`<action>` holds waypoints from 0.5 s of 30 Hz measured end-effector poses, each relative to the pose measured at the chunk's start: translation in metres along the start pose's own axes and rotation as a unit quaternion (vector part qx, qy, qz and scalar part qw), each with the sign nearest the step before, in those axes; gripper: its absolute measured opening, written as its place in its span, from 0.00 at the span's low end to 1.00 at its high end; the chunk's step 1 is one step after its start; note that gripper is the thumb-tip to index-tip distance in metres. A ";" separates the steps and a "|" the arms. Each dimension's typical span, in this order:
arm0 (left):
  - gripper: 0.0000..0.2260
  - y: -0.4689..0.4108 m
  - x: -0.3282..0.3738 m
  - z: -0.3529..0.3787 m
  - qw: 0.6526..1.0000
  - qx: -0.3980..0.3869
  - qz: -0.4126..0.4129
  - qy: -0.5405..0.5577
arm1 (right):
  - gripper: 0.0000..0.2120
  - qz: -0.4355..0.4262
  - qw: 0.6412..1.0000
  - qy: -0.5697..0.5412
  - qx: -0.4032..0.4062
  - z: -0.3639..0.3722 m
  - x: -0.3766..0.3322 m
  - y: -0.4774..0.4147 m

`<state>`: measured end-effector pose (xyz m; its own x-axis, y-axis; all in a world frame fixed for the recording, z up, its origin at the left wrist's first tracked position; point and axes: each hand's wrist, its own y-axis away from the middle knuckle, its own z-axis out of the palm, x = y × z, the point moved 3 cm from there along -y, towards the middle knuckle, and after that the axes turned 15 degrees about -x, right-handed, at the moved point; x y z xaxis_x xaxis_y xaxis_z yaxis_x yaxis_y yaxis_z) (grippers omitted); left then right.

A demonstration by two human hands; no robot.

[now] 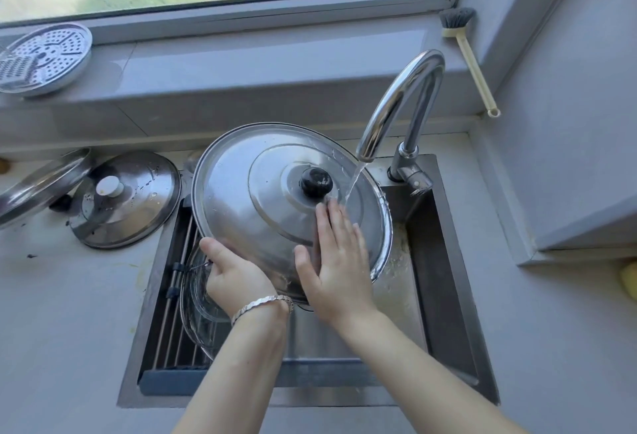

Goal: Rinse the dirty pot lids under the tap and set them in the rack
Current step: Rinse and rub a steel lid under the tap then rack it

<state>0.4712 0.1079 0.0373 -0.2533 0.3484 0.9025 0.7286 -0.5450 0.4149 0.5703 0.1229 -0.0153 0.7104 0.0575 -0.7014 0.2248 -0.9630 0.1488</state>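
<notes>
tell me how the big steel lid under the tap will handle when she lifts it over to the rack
Probably slippery: water from the tap runs over the big lid, and the left hand holds only its rim. Likely stiff and fairly light for its size, being thin domed steel. It may swing, since the right hand lies flat on it; the black knob would give a surer grip.

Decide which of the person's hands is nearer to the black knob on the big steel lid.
Right. The right hand lies flat on the lid, fingertips just below the black knob; the left hand grips the lid's lower rim, farther away.
</notes>
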 end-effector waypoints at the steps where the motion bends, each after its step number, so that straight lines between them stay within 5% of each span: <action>1: 0.25 -0.001 0.000 -0.002 1.000 0.001 0.000 -0.007 | 0.34 0.030 0.999 -0.015 0.014 -0.004 0.007 -0.007; 5: 0.22 -0.002 -0.001 -0.014 0.999 0.000 -0.002 -0.053 | 0.26 0.183 0.972 -0.144 0.008 -0.043 0.056 -0.049; 10: 0.23 -0.003 -0.002 -0.016 0.998 0.008 -0.041 -0.041 | 0.26 0.157 0.981 -0.111 -0.006 -0.047 0.056 -0.050; 15: 0.25 -0.006 0.004 0.000 1.000 0.031 0.003 0.002 | 0.30 0.168 0.979 -0.114 0.007 -0.008 0.029 -0.004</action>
<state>0.4658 0.1120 0.0382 -0.2522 0.3424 0.9051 0.7682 -0.4979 0.4024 0.5957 0.1305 -0.0307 0.5752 -0.3225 -0.7518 -0.0070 -0.9209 0.3897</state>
